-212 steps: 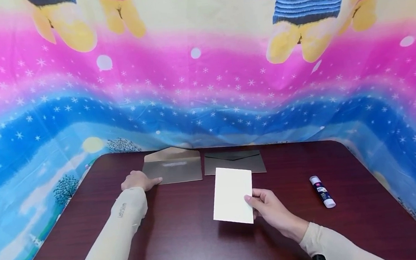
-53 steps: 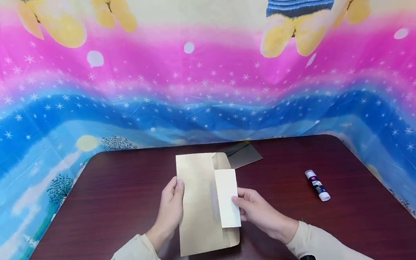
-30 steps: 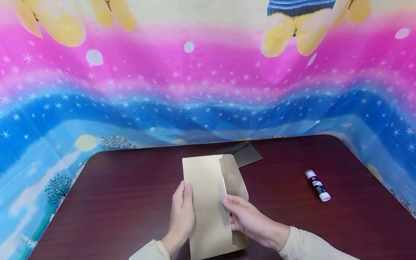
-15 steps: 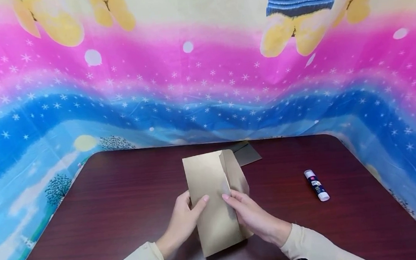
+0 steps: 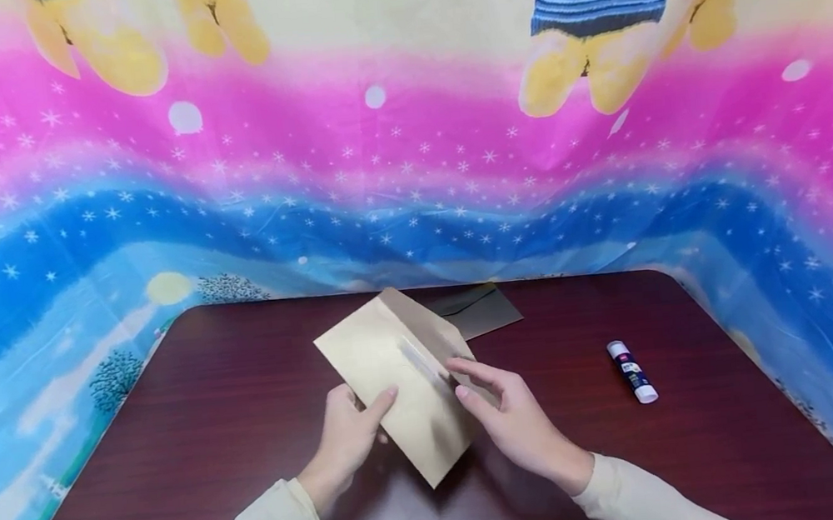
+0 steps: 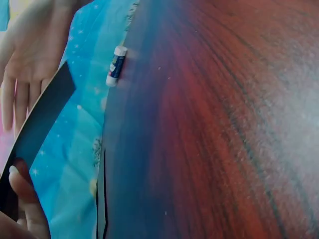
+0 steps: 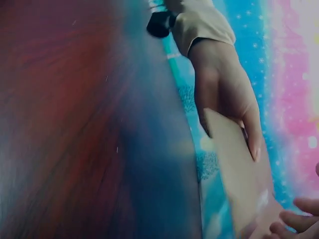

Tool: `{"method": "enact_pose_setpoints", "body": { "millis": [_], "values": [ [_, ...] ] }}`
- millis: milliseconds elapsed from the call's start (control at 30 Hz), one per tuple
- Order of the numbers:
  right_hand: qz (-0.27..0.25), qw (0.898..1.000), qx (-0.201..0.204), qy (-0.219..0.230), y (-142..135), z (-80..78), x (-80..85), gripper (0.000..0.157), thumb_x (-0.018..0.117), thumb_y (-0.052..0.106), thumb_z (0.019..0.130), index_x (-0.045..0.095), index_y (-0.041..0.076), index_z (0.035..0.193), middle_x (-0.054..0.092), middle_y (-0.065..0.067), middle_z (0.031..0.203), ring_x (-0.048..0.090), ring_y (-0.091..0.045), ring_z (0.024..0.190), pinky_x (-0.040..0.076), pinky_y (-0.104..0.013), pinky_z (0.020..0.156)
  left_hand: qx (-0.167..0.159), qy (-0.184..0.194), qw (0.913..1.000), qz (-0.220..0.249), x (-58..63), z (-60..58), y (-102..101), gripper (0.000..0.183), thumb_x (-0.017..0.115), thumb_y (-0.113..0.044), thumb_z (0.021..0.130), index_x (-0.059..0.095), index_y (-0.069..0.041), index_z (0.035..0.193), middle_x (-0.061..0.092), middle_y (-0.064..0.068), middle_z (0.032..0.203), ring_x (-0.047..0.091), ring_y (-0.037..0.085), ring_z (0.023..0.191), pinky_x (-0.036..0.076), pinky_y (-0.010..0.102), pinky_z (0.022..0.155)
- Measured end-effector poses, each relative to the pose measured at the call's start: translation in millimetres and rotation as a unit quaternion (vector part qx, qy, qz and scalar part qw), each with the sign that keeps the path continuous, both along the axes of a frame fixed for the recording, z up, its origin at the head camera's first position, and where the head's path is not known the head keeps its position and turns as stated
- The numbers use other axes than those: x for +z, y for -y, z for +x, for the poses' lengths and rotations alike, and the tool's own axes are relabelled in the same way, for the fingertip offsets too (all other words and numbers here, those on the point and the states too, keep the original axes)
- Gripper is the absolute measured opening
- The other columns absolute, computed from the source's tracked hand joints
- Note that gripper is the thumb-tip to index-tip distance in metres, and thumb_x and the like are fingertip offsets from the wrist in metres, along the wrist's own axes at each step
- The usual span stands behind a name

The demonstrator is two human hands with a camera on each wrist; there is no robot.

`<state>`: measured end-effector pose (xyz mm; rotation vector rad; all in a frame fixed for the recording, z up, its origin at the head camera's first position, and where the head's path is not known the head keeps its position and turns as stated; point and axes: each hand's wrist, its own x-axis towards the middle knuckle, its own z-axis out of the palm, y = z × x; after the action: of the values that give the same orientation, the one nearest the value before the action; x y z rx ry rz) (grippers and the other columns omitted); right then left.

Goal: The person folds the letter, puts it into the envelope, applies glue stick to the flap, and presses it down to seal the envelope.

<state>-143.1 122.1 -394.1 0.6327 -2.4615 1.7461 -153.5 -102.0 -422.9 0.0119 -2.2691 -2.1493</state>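
A tan paper envelope (image 5: 376, 356) is held tilted over the middle of the table, its flap (image 5: 422, 322) raised on the far right side. My left hand (image 5: 343, 434) grips its lower left edge, thumb on the front and fingers behind; the right wrist view also shows that left hand (image 7: 227, 87) pinching the envelope (image 7: 232, 164). By the opening, my right hand (image 5: 515, 418) has its fingertips right at the flap's fold, fingers loose. The left wrist view shows the right hand (image 6: 37, 64) with extended fingers beyond the envelope (image 6: 47, 117). No white card shows now.
A second, darker envelope (image 5: 492, 309) lies at the back of the table (image 5: 234, 395), partly covered by the held one. To the right lies a glue stick (image 5: 632, 371) with white ends. A colourful printed cloth (image 5: 378, 172) hangs behind the table.
The white card went from my right hand into the envelope, which my left hand lifted from the table. Just now the envelope has turned counterclockwise and the right hand has loosened from its edge.
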Motion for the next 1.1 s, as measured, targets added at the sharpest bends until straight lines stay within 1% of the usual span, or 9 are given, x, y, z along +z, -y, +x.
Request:
{"method": "enact_pose_setpoints", "body": {
  "millis": [100,233,367,467,567,633,800,967,1100],
  "values": [
    [-0.012,1.000,-0.002,-0.024,-4.3,0.0,-1.3,0.029,0.058,0.009,0.101,0.065,-0.003,0.126,0.068,-0.019,0.127,0.064,-0.020,0.121,0.051,-0.023,0.099,0.039,0.003,0.9991,0.019,1.4,-2.7,4.0,0.017,0.070,-0.014,0.094,0.066,0.001,0.101,0.076,0.008,0.076,0.061,0.012,0.053,0.052,0.028,0.051],
    [-0.035,0.999,-0.008,-0.026,-8.0,-2.0,-5.5,0.017,0.057,0.005,0.101,0.070,-0.002,0.110,0.073,-0.018,0.105,0.069,-0.011,0.098,0.054,-0.021,0.089,0.070,0.000,0.9968,0.038,4.9,-4.4,4.3,0.017,0.071,-0.013,0.094,0.065,0.001,0.103,0.075,0.003,0.077,0.066,0.010,0.058,0.053,0.027,0.052],
    [-0.044,0.998,-0.037,-0.011,-7.2,-3.7,-9.3,0.015,0.057,0.004,0.100,0.070,-0.002,0.094,0.072,-0.019,0.090,0.068,-0.011,0.084,0.055,-0.024,0.082,0.089,0.001,0.9941,0.063,7.9,-5.2,3.0,0.015,0.071,-0.012,0.093,0.066,0.000,0.101,0.074,-0.002,0.075,0.067,0.009,0.059,0.054,0.029,0.054],
    [-0.044,0.997,-0.065,0.019,-4.4,-3.4,-13.5,0.016,0.058,0.004,0.098,0.066,-0.004,0.088,0.068,-0.020,0.084,0.066,-0.012,0.077,0.055,-0.026,0.077,0.101,0.008,0.9915,0.082,9.8,-5.7,2.1,0.016,0.072,-0.013,0.093,0.066,-0.001,0.101,0.074,-0.004,0.075,0.068,0.009,0.061,0.054,0.028,0.055],
    [-0.050,0.994,-0.064,0.077,-1.1,-2.6,-18.1,0.016,0.058,0.008,0.099,0.060,-0.007,0.095,0.068,-0.018,0.087,0.066,-0.011,0.075,0.055,-0.026,0.074,0.107,0.017,0.9899,0.091,9.7,-5.8,0.7,0.020,0.074,-0.015,0.091,0.065,-0.002,0.104,0.073,-0.006,0.077,0.069,0.008,0.065,0.054,0.026,0.055],
    [-0.070,0.988,-0.045,0.128,0.9,-2.6,-20.0,0.020,0.057,0.012,0.101,0.056,-0.007,0.107,0.069,-0.013,0.091,0.067,-0.010,0.078,0.056,-0.027,0.075,0.103,0.021,0.9902,0.092,8.6,-5.1,-1.1,0.022,0.075,-0.017,0.090,0.065,-0.003,0.106,0.073,-0.007,0.080,0.069,0.008,0.068,0.054,0.025,0.056],
    [-0.134,0.966,0.018,0.221,0.3,-7.1,-23.2,0.042,0.055,0.016,0.104,0.041,-0.007,0.135,0.071,0.003,0.092,0.069,-0.006,0.083,0.057,-0.027,0.078,0.077,0.025,0.9925,0.092,5.0,-1.7,-8.6,0.027,0.076,-0.017,0.090,0.064,-0.002,0.109,0.074,-0.005,0.083,0.070,0.009,0.069,0.054,0.026,0.058],
    [-0.163,0.953,0.053,0.250,-10.2,-12.9,-24.1,0.041,0.053,0.014,0.105,0.037,-0.008,0.137,0.073,0.010,0.091,0.069,-0.003,0.085,0.054,-0.023,0.075,0.076,0.027,0.9907,0.109,6.4,-2.4,-7.5,0.027,0.072,-0.015,0.093,0.059,-0.002,0.112,0.070,-0.005,0.081,0.067,0.008,0.070,0.055,0.026,0.057],
    [-0.146,0.954,0.064,0.254,-24.7,-16.0,-24.5,0.040,0.052,0.014,0.105,0.037,-0.007,0.136,0.071,0.011,0.089,0.065,-0.002,0.079,0.051,-0.020,0.071,0.107,0.016,0.9856,0.130,12.5,-8.6,6.3,0.027,0.065,-0.015,0.097,0.055,-0.003,0.118,0.064,-0.007,0.079,0.062,0.006,0.064,0.053,0.024,0.054]
  ]
}}
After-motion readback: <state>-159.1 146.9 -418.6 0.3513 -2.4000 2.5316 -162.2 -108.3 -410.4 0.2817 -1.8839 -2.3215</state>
